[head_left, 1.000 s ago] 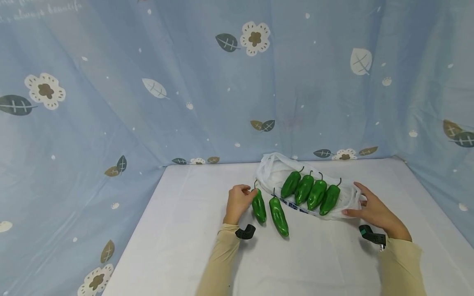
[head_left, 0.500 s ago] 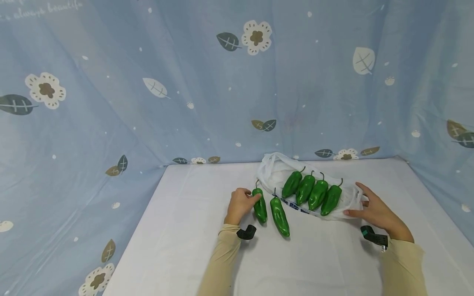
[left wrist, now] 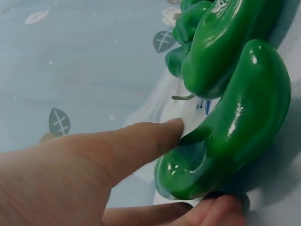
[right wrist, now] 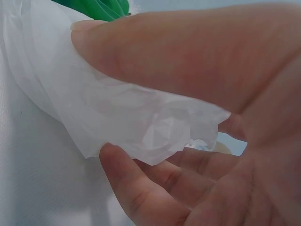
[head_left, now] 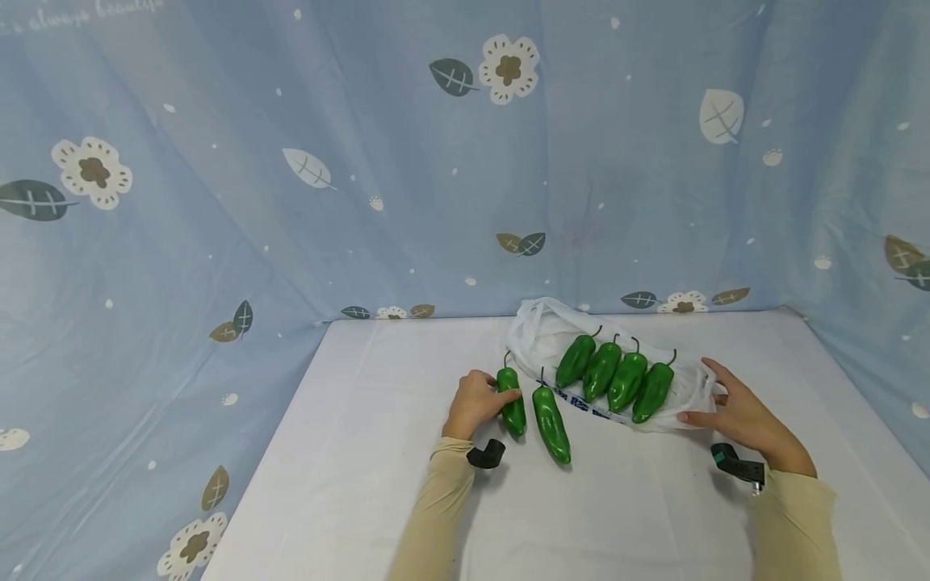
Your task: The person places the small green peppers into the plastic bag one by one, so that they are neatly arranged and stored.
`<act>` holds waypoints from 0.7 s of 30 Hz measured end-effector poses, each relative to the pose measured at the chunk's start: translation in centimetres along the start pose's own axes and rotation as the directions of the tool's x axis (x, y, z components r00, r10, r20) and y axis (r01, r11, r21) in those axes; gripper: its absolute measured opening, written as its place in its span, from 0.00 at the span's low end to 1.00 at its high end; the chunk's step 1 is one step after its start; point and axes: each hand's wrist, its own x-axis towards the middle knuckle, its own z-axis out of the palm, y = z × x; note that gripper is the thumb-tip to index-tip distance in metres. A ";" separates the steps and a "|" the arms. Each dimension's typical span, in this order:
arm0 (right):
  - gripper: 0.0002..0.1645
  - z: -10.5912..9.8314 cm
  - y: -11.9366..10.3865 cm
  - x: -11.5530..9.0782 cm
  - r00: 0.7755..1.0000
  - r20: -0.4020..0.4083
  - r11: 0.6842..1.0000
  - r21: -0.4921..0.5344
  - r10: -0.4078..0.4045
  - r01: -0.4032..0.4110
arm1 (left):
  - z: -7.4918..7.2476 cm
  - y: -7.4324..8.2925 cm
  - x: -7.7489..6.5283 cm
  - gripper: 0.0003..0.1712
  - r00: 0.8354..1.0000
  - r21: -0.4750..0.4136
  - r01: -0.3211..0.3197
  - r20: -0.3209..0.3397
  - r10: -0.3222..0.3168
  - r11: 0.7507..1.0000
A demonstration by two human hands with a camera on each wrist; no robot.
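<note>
In the head view, my left hand (head_left: 475,401) holds the upper part of the leftmost green pepper (head_left: 513,414), which lies on the white table. The left wrist view shows the thumb on one side of that pepper (left wrist: 249,108) and fingertips at its other side. A second green pepper (head_left: 551,426) lies just right of it. Several more peppers (head_left: 601,369) rest side by side on a flattened white plastic bag (head_left: 538,335), stems pointing away. At the bag's right end, my right hand (head_left: 748,420) grips the crumpled plastic (right wrist: 94,99) between thumb and fingers.
A white cloth covers the table (head_left: 349,452). A blue curtain (head_left: 392,161) with leaf and flower prints hangs along the back and both sides. Dark camera mounts (head_left: 487,454) sit at both wrists.
My left hand has slid slightly toward me and right along the leftmost pepper, its thumb now across the pepper's upper body. The right hand stays at the bag. The view has shifted slightly.
</note>
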 end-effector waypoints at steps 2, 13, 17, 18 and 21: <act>0.73 0.0 0.0 0.0 1.000 0.000 1.000 -0.001 -0.001 0.001 | 0.0 0.0 0.0 0.35 1.000 0.004 0.001 0.004 -0.001 1.000; 0.73 0.1 0.4 0.2 1.000 0.003 1.000 0.012 -0.013 0.013 | -0.2 0.2 -0.2 0.29 0.999 0.009 0.031 0.019 -0.031 0.999; 0.73 0.0 0.4 0.3 1.000 0.005 1.000 0.012 -0.011 0.011 | -0.3 0.2 -0.1 0.23 0.999 0.006 0.043 0.028 -0.043 0.999; 0.73 0.0 0.5 0.3 1.000 0.004 1.000 0.013 -0.011 0.011 | -0.4 0.3 -0.1 0.22 0.998 0.005 0.047 0.033 -0.047 0.999; 0.73 0.1 0.5 0.2 1.000 0.002 1.000 0.013 -0.010 0.010 | -0.5 0.3 -0.1 0.21 0.998 0.012 0.049 0.038 -0.049 0.999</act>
